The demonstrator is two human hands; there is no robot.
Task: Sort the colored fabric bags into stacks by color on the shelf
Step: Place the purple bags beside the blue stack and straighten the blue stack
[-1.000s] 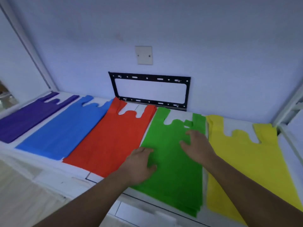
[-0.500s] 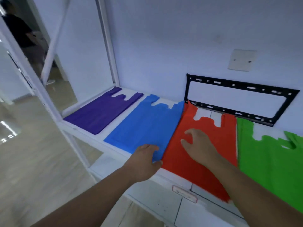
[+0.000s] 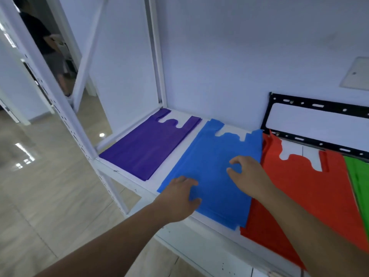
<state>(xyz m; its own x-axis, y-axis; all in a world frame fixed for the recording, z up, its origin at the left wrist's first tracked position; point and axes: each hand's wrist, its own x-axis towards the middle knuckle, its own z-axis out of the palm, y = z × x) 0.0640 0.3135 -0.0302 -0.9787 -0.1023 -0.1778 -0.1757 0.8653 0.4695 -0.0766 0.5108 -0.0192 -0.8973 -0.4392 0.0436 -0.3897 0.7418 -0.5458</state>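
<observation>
Flat stacks of fabric bags lie side by side on the white shelf (image 3: 137,183): purple (image 3: 145,148) at the far left, then blue (image 3: 215,162), orange-red (image 3: 311,192), and a strip of green (image 3: 359,176) at the right edge. Both my hands rest on the blue stack. My left hand (image 3: 179,198) lies flat on its near left corner with fingers spread. My right hand (image 3: 249,174) presses on its middle right part, fingers curled, close to the orange-red stack's edge. Neither hand holds a bag.
A black metal bracket frame (image 3: 319,140) is fixed to the white back wall, with a blank wall plate (image 3: 357,74) above it. White shelf uprights (image 3: 65,108) stand at the left. A person (image 3: 46,45) stands in the doorway far left. Wood floor lies below.
My view and both hands have moved left: from the green stack, past the orange-red and blue edge, to both hands resting on the blue stack.
</observation>
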